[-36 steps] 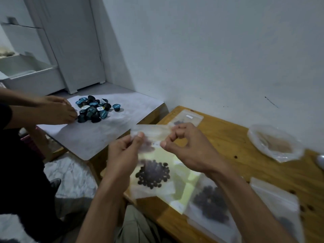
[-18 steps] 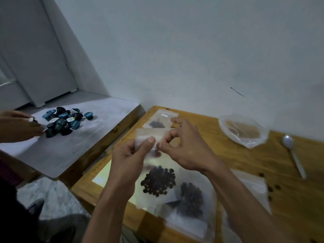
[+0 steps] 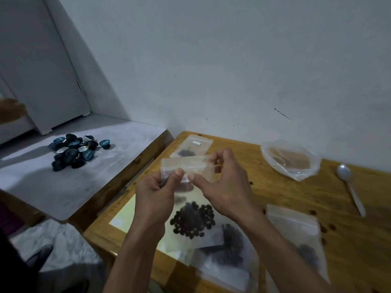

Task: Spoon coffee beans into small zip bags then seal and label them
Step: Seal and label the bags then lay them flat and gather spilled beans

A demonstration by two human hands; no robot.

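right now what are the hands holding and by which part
Both hands hold one small zip bag above the table: the left hand and the right hand each pinch it on its near side, thumbs almost meeting.

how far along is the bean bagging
Done: several bags of beans lie on the table, one at the far edge with a white label, one in front. In hand: the left hand and right hand pinch the held bag along its top, apparently sealing it. Left: possibly labels, which I cannot make out on most. The spoon lies idle.
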